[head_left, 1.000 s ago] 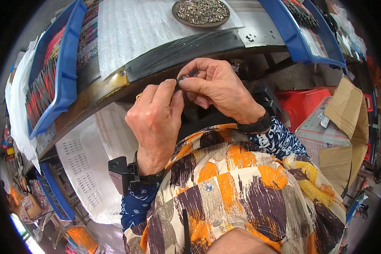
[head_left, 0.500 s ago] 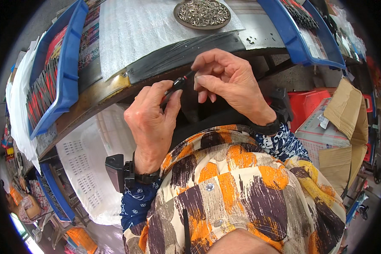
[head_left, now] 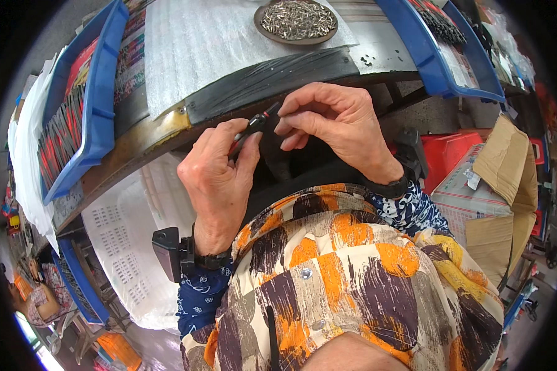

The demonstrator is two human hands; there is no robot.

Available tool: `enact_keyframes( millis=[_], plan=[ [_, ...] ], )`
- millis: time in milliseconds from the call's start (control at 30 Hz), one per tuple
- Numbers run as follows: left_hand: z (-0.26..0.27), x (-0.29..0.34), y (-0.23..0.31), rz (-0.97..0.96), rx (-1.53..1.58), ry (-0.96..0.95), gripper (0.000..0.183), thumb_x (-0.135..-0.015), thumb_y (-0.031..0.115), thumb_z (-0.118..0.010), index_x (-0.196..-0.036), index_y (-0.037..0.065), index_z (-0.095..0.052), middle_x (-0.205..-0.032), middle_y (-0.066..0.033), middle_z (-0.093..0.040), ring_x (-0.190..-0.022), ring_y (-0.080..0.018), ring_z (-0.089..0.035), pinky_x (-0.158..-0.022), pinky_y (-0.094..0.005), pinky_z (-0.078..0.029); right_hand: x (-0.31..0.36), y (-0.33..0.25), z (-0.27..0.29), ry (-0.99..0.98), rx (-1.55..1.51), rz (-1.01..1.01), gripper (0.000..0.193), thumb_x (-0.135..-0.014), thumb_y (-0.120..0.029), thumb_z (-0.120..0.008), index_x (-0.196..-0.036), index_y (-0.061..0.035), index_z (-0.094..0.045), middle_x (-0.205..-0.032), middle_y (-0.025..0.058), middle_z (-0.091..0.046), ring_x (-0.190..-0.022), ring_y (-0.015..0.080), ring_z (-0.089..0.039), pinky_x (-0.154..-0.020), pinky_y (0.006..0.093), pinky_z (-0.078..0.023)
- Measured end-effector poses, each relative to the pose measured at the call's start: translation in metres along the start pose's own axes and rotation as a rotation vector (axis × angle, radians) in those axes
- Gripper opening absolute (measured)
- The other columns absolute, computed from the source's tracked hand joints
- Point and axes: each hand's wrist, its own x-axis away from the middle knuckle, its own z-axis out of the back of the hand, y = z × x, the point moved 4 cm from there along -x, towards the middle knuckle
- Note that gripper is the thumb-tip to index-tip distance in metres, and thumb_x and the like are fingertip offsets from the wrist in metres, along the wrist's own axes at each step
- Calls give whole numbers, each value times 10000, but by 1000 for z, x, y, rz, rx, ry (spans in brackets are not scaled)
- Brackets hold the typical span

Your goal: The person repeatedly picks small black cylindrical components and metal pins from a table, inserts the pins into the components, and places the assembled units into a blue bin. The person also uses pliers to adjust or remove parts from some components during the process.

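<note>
My left hand (head_left: 213, 170) is closed on a slim black pen-like stick (head_left: 256, 123) with a red ring near its thin end, pinched between thumb and fingertips and pointing up to the right. My right hand (head_left: 340, 127) is at the thin end, its thumb and index finger drawn together in a pinch and the other fingers curled. Whatever lies between those fingertips is too small or hidden to make out. Both hands are in the air in front of the bench edge, above my lap.
A round dish (head_left: 271, 36) heaped with small metal pins stands on white foam sheeting (head_left: 198, 55) on the bench. Blue trays (head_left: 99, 117) of black and red sticks flank it, the second tray (head_left: 424, 55) at right. An open cardboard box (head_left: 501, 161) and a white sack (head_left: 127, 247) are beside me.
My left hand has shifted slightly left with the stick. My right fingers have drawn closer together, lower, near the stick's thin end.
</note>
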Motion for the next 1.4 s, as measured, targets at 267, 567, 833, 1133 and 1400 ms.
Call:
enact_keyframes(
  millis=[267,567,833,1133,1400],
  plan=[
    [-1,0,3,-16,13,-9,195,-737,40,-749,-915,42,-667,-688,-107,-587,-576,-210,-580,-529,-300,-453,1,-13,-2,113,448,356,129,-796,35,-702,-909,-4,-655,-893,18,-608,-688,53,-556,-585,162,-443],
    [-1,1,12,5,-20,-65,148,-784,5,-715,-930,7,-686,-735,-66,-636,-645,-94,-557,-597,-229,-454,1,-11,-8,204,639,525,167,-703,-49,-777,-846,-61,-692,-871,48,-598,-853,196,-556,-707,293,-468],
    [-2,0,12,-64,8,-9,218,-716,13,-742,-919,37,-667,-718,-110,-614,-604,-236,-610,-538,-312,-475,4,-10,-9,179,698,557,178,-702,-3,-777,-853,-63,-704,-910,16,-582,-833,109,-525,-631,223,-428],
    [-3,1,12,-78,-5,-11,226,-707,11,-743,-917,40,-665,-725,-112,-614,-614,-266,-607,-550,-331,-475,4,-4,-7,190,584,492,212,-667,-48,-805,-854,-100,-720,-884,13,-577,-864,163,-512,-715,269,-449],
    [-4,2,12,-104,-72,15,237,-697,33,-749,-918,54,-667,-725,-101,-608,-635,-281,-603,-570,-348,-476,4,-5,-8,185,656,511,200,-671,-36,-795,-848,-90,-719,-889,18,-572,-860,157,-514,-714,264,-447]
  ],
)
